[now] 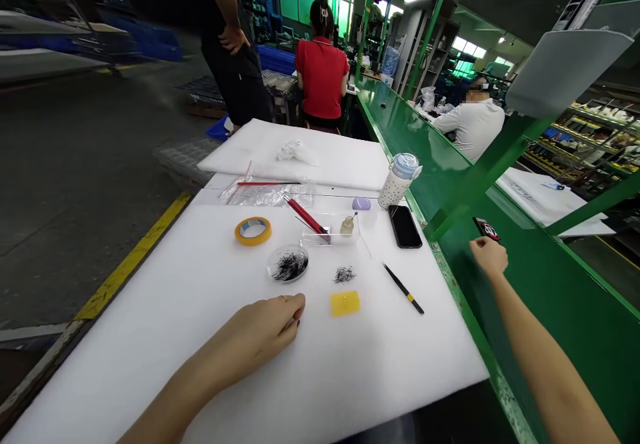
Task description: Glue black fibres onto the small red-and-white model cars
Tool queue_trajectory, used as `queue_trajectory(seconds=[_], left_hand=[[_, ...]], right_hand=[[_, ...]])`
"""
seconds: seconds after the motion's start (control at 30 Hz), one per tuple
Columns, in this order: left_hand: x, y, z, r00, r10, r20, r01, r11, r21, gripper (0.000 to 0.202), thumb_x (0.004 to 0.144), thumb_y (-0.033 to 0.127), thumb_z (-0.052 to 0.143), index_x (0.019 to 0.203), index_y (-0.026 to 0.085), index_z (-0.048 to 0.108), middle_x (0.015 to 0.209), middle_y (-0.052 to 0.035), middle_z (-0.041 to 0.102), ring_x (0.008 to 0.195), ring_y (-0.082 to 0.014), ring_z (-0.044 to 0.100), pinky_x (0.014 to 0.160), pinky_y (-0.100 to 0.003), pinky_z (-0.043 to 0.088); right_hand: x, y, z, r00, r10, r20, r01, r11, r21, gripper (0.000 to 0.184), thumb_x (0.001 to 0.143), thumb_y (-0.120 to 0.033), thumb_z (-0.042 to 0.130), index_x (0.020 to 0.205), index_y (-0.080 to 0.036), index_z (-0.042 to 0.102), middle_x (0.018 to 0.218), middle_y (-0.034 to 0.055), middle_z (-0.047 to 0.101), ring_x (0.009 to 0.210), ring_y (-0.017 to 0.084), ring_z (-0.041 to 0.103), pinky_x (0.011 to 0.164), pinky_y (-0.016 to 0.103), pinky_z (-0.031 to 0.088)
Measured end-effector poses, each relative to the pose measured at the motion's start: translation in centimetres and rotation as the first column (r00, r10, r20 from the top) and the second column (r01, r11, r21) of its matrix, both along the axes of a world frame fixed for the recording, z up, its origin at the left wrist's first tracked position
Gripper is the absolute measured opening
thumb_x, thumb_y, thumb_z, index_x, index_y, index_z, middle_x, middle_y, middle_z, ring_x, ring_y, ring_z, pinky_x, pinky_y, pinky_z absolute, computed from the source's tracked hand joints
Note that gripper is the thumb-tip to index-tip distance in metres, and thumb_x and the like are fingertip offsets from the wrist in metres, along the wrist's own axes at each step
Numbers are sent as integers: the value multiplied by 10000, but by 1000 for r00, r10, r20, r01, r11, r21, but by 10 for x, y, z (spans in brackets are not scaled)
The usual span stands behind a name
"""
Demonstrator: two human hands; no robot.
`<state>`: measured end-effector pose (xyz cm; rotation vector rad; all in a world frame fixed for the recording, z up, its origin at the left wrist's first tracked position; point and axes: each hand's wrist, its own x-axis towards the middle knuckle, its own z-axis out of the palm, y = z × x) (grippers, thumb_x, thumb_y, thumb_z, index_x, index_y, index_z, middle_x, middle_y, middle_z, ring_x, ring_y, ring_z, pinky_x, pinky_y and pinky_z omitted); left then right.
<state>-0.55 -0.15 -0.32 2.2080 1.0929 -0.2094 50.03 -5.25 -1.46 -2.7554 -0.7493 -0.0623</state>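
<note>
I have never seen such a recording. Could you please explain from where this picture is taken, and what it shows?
No robot here: the picture comes from a head-worn camera, looking forward and down. The wearer's bare left hand is curled above or on a smooth white sheet; no held thing shows. The right hand, over a green surface, touches or holds a small dark item with red and white marks; I cannot tell which. On the sheet are a clear round dish of fine black strands, a yellow rectangular piece, black tweezers and a yellow tape roll.
</note>
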Motion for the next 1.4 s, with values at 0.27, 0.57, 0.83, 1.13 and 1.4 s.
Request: queue_trajectory(seconds=[0.27, 0.57, 0.83, 1.13, 1.4], left_hand=[[-1, 8, -4, 999, 46, 29, -44, 998, -55, 157, 895, 292, 388, 747, 238, 389, 753, -8, 576, 678, -212, 483, 609, -318, 312], [-1, 6, 4, 1000, 12, 19, -12, 1000, -11, 151, 895, 256, 377, 747, 234, 392, 756, -9, 599, 682, -209, 525, 608, -314, 330], [7, -1, 9, 997, -49, -60, 55, 994, 92, 165, 933, 170, 383, 808, 226, 475, 841, -62, 651, 731, -262, 617, 619, -354, 370], [-11, -57, 11, 996, 9, -87, 1, 994, 106, 843, 762, 541, 846, 1413, 134, 498, 1442, -202, 535, 1315, -387, 500, 1081, -514, 441], [-24, -94, -54, 987, -43, 156, 13, 982, 189, 1433, 485, 727, 906, 1616, 153, 240, 1644, -247, 331, 1498, -477, 302, 1234, -714, 163]], right_hand=[[90, 16, 10, 946, -321, -35, 318, 946, -60, 315, 979, -435, 645, 1189, -201, 660, 1222, 100, 663, 1054, 218, 663, 892, 397, 574], [112, 3, 4, 979, -200, -33, 191, 965, -177, 394, 707, -441, 816, 544, -131, 636, 858, 318, 668, 935, 424, 675, 663, 491, 395], [46, -40, 27, 999, -34, -22, 30, 988, -152, 356, 709, -478, 746, 482, -264, 575, 572, 168, 593, 535, 275, 561, 600, 474, 347], [-238, -132, 13, 568, 820, -72, -816, 572, 77, 264, 754, -513, 650, 652, -311, 514, 537, 24, 582, 428, 212, 511, 451, 344, 358], [-331, -133, -36, 558, 828, 61, -829, 550, 103, 351, 829, -521, 655, 697, -272, 445, 571, 14, 569, 497, 204, 556, 462, 317, 345]])
